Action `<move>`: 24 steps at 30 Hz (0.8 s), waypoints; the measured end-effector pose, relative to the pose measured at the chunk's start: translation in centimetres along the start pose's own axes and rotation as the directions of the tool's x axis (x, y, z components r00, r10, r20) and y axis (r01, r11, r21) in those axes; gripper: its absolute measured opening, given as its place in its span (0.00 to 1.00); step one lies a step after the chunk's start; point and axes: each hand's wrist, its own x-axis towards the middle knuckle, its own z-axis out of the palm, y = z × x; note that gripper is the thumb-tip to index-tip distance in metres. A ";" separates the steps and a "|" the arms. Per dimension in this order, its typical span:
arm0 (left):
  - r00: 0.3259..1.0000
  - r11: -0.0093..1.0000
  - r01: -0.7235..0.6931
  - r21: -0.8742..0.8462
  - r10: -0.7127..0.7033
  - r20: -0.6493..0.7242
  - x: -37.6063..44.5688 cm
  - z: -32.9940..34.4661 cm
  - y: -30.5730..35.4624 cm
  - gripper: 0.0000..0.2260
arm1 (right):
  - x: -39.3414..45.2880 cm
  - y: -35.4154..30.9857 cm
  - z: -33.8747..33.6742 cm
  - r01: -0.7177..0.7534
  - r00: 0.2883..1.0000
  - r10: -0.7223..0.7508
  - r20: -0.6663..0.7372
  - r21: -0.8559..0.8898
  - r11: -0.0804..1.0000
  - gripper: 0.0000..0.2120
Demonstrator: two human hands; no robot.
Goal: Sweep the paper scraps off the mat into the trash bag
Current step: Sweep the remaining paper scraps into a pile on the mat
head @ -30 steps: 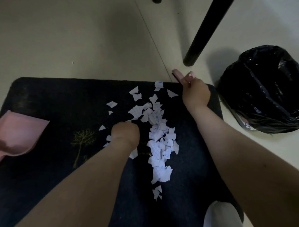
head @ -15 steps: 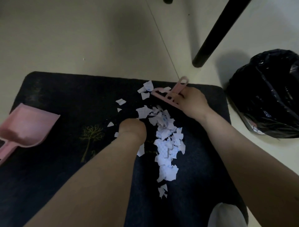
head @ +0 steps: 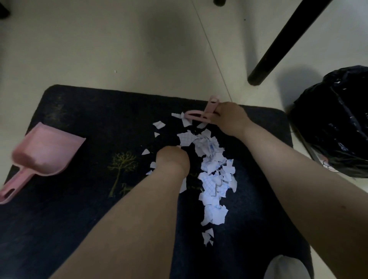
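Setting: home interior, likely | Evidence: pale tiled floor [head: 119, 39]; dark floor mat [head: 69, 219] with tree motif; black furniture leg [head: 278, 43]; pink dustpan [head: 43, 153]

- A pale floor [head: 99, 49] fills the upper part of the view, with a thin seam line running diagonally across it.
- A black furniture leg [head: 278, 43] slants down from the top right and ends on the floor.
- A second dark foot [head: 219, 2] shows at the top edge.
- A grey rounded shape [head: 282, 267] sits at the bottom edge; what it is cannot be told.
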 end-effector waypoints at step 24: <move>0.999 1.000 0.022 0.015 -0.022 0.025 0.4 1.0 -0.5 0.14 | -3.3 -1.2 -0.9 0.120 0.990 -0.122 0.075 0.040 0.992 0.16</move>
